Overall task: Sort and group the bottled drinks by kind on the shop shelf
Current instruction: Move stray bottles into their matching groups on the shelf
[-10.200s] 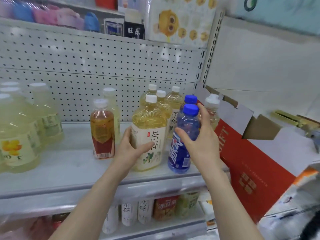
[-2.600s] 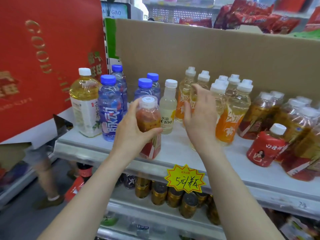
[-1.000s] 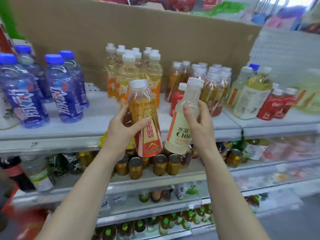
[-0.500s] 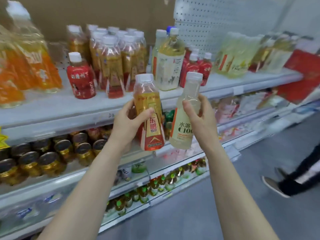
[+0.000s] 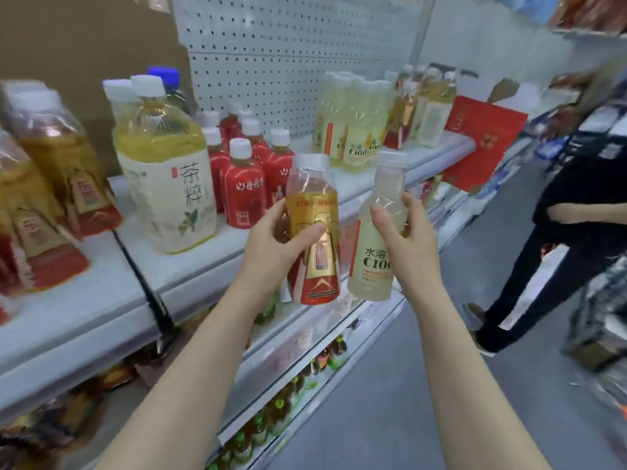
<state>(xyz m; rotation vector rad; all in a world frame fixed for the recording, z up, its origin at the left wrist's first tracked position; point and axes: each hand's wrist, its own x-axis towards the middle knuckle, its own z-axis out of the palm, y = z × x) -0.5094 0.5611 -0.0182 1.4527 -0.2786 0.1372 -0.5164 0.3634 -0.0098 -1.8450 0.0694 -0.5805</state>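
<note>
Head view; faces forward-down, close on shelf (image 5: 237,252); single view.

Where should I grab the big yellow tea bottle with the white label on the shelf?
Probably the neck, just under the white cap, from above and in front: the big tea bottle stands upright, its body looks wide for one hand, and small red bottles crowd its right side.
</note>
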